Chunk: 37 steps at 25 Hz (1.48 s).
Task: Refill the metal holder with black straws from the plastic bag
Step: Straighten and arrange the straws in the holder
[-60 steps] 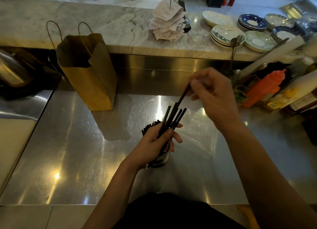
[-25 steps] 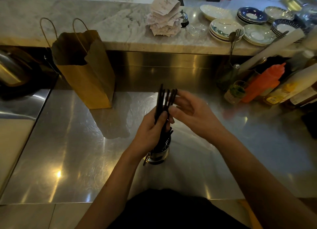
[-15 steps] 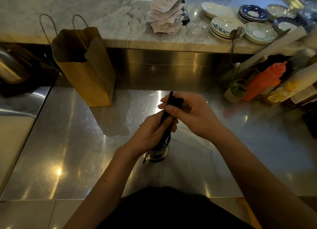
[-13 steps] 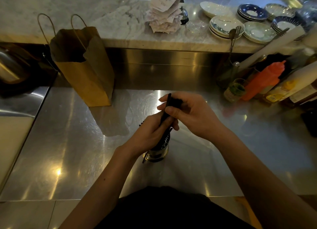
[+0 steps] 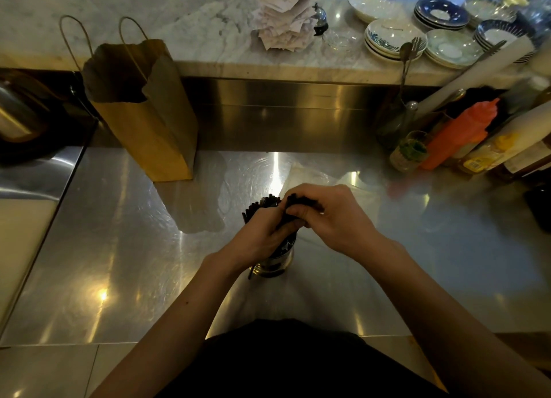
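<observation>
A brushed steel counter [image 5: 119, 263] fills the view. Close in at its middle stands the metal holder [image 5: 275, 265], upright, with black straws [image 5: 264, 204] poking from its top. The left hand [image 5: 258, 238] curls round a bunch of them just above the rim, and the right hand [image 5: 334, 215] closes its fingers over the upper ends of that bunch. Just behind the hands the clear plastic bag [image 5: 316, 175] lies flat. Farther back a brown paper bag [image 5: 149, 120] stands to the left, and stacked plates [image 5: 393, 39] sit on the marble ledge [image 5: 149, 15].
</observation>
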{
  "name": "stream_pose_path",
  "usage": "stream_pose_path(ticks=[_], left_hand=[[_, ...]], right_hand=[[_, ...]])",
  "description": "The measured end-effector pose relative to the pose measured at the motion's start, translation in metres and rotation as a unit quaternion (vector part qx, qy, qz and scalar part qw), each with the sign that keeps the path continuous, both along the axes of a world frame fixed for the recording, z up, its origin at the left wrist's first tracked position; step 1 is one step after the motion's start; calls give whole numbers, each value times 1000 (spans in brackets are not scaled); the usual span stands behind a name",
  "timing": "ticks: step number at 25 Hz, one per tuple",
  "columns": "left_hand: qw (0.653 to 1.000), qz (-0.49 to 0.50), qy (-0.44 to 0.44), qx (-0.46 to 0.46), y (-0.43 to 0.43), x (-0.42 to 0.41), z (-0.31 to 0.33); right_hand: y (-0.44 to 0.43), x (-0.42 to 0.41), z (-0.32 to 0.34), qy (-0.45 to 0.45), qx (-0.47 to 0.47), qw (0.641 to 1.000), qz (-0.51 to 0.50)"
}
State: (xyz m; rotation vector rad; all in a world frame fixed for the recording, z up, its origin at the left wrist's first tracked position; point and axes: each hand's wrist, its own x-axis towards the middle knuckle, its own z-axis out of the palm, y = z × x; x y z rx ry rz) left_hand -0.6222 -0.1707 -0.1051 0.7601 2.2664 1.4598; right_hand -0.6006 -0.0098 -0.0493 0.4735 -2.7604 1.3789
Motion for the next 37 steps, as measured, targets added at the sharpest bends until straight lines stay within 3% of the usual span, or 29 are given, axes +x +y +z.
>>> stream_pose_path(ticks=[4, 9, 17, 22, 27, 32, 37], left_hand=[[998, 41, -44, -22, -5, 5, -11], [974, 127, -154, 110, -23, 21, -13], [919, 389, -1, 62, -42, 48, -11], [936, 341, -80, 32, -48, 39, -20], [948, 317, -36, 14, -42, 26, -19], [953, 302, 5, -3, -36, 12, -17], [957, 288, 10, -23, -34, 7, -22]], right_hand=[[-4, 5, -17, 6, 5, 1000, -11], [-9, 11, -33, -39, 0, 999, -9], [-21, 21, -63, -81, 64, 995, -10], [-27, 18, -62, -102, 82, 991, -9], [-21, 15, -45, -88, 54, 994, -24], [-14, 3, -25, 26, 46, 997, -54], [-19, -17, -29, -36, 183, 982, -43]])
